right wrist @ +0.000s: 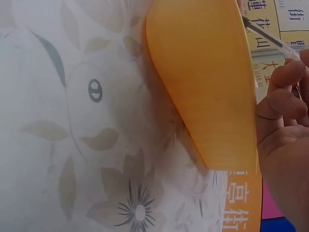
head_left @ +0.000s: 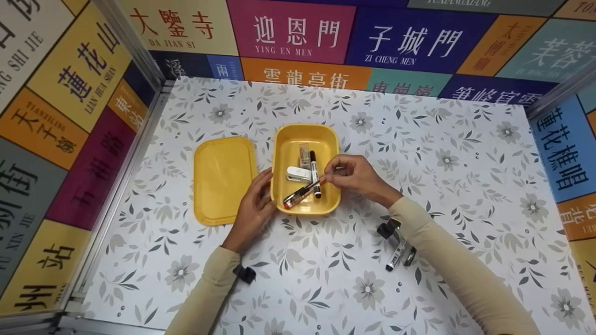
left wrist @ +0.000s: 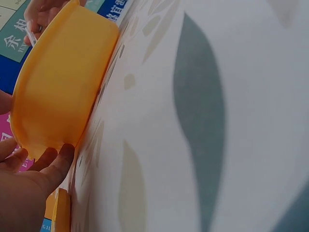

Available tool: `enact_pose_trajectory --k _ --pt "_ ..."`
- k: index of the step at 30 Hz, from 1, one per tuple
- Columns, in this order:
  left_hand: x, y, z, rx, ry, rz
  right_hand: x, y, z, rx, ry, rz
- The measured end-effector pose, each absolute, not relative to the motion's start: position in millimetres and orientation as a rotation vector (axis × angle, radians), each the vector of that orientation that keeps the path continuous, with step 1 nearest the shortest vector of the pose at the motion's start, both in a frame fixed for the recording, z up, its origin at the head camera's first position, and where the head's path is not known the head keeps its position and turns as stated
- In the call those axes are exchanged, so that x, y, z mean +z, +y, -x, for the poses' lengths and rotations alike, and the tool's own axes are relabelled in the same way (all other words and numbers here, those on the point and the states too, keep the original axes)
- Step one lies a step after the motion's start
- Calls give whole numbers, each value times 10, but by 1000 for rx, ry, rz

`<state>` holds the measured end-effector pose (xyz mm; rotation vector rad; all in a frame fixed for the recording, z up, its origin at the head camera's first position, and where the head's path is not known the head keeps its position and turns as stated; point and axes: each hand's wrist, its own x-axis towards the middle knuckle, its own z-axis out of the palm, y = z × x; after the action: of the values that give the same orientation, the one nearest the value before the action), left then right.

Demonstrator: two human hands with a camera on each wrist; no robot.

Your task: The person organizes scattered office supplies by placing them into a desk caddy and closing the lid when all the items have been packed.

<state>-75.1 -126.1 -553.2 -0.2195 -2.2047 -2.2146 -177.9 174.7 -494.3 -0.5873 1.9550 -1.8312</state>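
A yellow box (head_left: 278, 153) stands on the table, uncovered. My left hand (head_left: 257, 197) rests against its left side, with fingertips on the outer wall in the left wrist view. Over the box's right rim, my right hand (head_left: 354, 177) pinches a slim pen (right wrist: 270, 34) with a clear barrel and dark tip, slanting down into the box. Inside lie a black-and-white marker (head_left: 314, 174), a small white stapler (head_left: 298, 174) and a small clear-and-brown block (head_left: 304, 156). A red-ended pen (head_left: 289, 203) and a dark pen overlap near the front left corner.
The yellow lid (head_left: 224, 181) lies flat to the left of the box. Beside the right forearm lies a white marker (head_left: 396, 258) with another dark pen (head_left: 410, 256), partly covered by the sleeve. Printed panels (head_left: 293, 32) wall the table's back and sides.
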Motion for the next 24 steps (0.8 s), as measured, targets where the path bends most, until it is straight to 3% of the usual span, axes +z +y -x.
enact_pose_trajectory --k 10,24 --pt "-5533 -1259 757 -2221 -2202 217 -4915 1713 1832 -1624 2233 867" --pt "-5558 -1266 760 -2237 -2166 251 -4772 1915 1679 -1602 2526 986"
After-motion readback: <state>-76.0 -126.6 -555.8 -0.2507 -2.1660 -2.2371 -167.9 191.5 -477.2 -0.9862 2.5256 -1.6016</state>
